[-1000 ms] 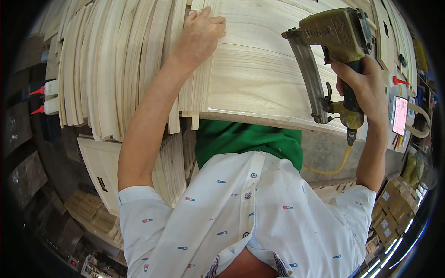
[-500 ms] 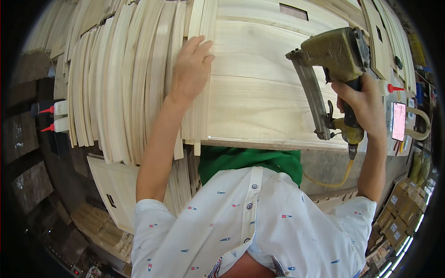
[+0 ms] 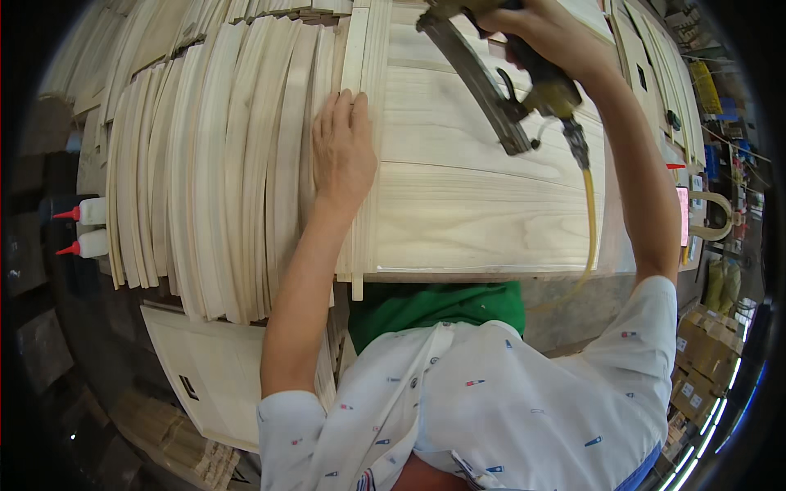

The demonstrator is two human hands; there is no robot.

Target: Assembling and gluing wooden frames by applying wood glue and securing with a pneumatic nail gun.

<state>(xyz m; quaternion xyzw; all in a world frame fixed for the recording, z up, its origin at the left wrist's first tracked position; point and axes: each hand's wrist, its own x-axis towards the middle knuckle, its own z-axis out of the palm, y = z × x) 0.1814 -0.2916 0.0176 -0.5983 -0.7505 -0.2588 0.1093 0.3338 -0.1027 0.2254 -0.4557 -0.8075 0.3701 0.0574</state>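
Observation:
My right hand (image 3: 561, 41) is wrapped round the handle of an air-powered nail gun (image 3: 475, 78), its long magazine slanting over the far part of a pale wooden panel (image 3: 483, 217). The tool's head is partly cut off by the picture's top edge. A yellow air hose (image 3: 591, 217) hangs from its handle end. My left hand (image 3: 345, 159) lies on narrow wooden strips (image 3: 356, 57) along the panel's left edge. Its fingers are stretched out side by side and point away from me, grasping nothing.
Many long wooden strips (image 3: 209, 172) are stacked left of the panel. Beyond them lie two white bottles (image 3: 94, 227) with red nozzles. A slotted wooden board (image 3: 225, 372) leans low at the left. At right are a lit phone (image 3: 683, 214) and cardboard boxes (image 3: 711, 356).
My right hand has carried the nail gun away from me and leftward over the panel. My left hand has settled along the strips, its fingers now closer together. The view has shifted somewhat.

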